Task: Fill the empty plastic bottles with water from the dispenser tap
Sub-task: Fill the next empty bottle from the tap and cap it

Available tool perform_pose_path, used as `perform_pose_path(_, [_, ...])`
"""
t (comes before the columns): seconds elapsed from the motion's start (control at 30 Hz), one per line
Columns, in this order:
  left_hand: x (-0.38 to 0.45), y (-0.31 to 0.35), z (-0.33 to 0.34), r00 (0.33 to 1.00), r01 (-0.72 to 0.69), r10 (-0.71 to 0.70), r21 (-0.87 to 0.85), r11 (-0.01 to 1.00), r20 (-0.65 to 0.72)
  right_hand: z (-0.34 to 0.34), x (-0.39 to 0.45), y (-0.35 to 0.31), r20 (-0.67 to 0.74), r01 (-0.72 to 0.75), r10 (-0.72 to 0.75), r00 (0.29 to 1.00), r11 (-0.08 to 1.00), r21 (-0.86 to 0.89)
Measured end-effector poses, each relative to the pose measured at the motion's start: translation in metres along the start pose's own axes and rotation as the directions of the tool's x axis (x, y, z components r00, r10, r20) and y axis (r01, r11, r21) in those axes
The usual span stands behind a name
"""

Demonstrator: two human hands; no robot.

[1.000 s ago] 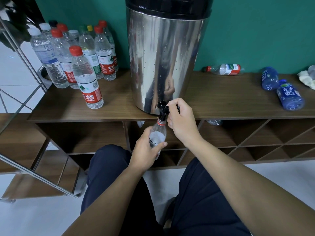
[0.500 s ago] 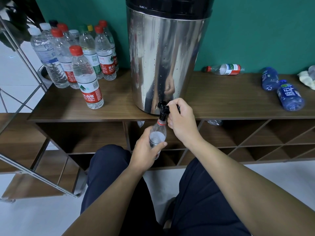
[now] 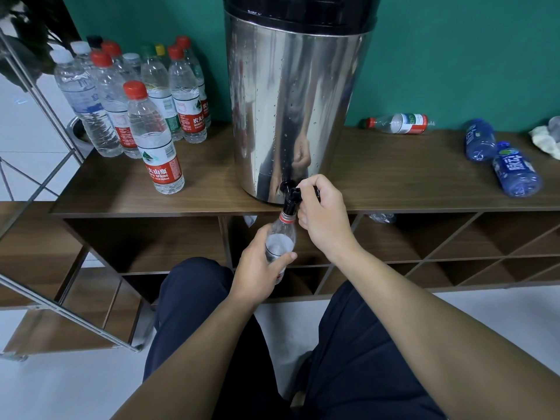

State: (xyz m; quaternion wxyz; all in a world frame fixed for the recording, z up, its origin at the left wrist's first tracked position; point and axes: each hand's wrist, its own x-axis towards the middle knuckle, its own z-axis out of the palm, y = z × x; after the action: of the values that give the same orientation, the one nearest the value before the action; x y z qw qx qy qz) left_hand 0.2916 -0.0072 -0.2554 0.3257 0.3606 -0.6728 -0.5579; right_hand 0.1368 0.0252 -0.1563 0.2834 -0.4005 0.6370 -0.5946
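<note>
A tall steel water dispenser (image 3: pixel 291 116) stands on the wooden shelf top (image 3: pixel 121 195), its black tap (image 3: pixel 290 199) hanging over the front edge. My left hand (image 3: pixel 260 268) grips a clear plastic bottle (image 3: pixel 280 242) with a red neck ring, its open mouth right under the tap spout. Water shows inside the bottle near the shoulder. My right hand (image 3: pixel 322 216) has its fingers curled round the tap lever. The bottle's lower part is hidden behind my left hand.
Several capped bottles (image 3: pixel 151 137) stand at the shelf's left. One clear bottle (image 3: pixel 400 124) lies by the green wall. Two blue bottles (image 3: pixel 515 171) and a crumpled cloth (image 3: pixel 545 140) lie at the right. A metal rack frame (image 3: pixel 45 116) stands to the left. Open cubbies sit below.
</note>
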Motion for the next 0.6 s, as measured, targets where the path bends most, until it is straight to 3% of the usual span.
perform_pose_path(0.6, [-0.0008, 0.0019, -0.0001, 1.0, -0.005, 0.005, 0.014, 1.0, -0.007, 0.0004, 0.0002, 0.0009, -0.001, -0.004, 0.004, 1.0, 1.0, 0.015])
